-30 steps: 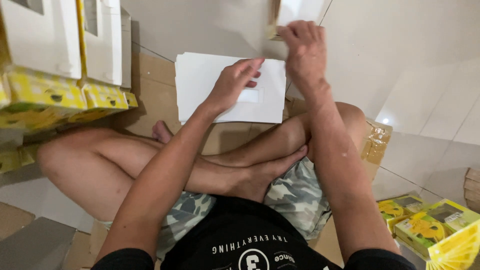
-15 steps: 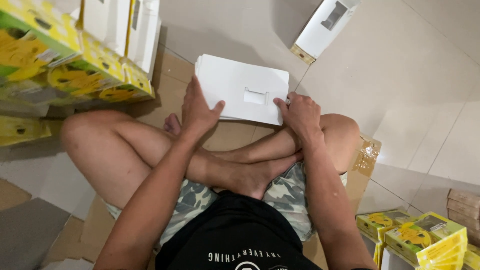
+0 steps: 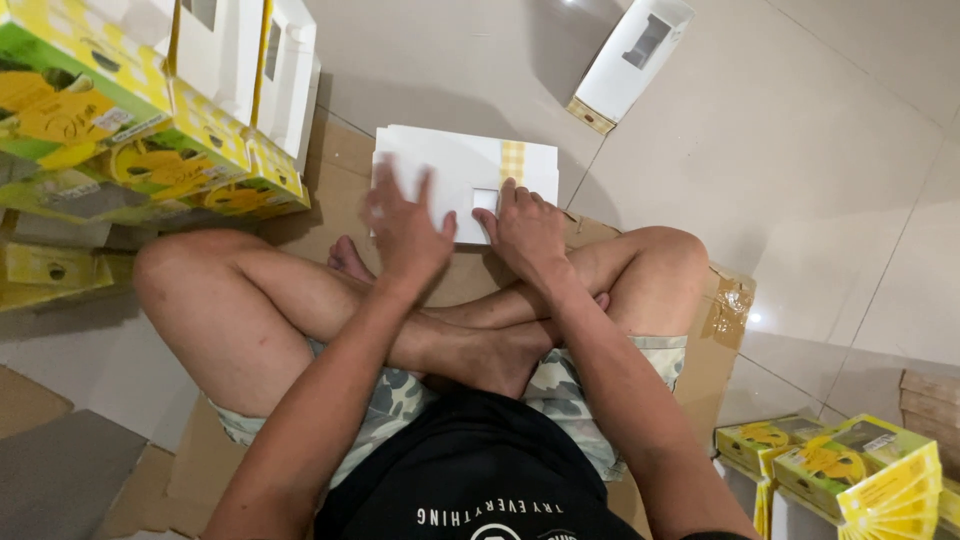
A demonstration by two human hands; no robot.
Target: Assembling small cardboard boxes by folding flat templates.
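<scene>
stack of flat white cardboard box blanks point(image 3: 455, 170) sat on the floor past our crossed legs | left hand point(image 3: 405, 225) open, fingers spread, hovering | right hand point(image 3: 525, 230) flat on top | we'd peel just one sheet, probably

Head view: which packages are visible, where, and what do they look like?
Flat white carton stack: floor ahead of the knees, small window cutout, yellow checked strip; both hands, left hand and right hand, on it.
Folded white carton: top, lying alone.
Yellow-green boxes: stacked upper left.
More yellow-green boxes: lower right.
</scene>
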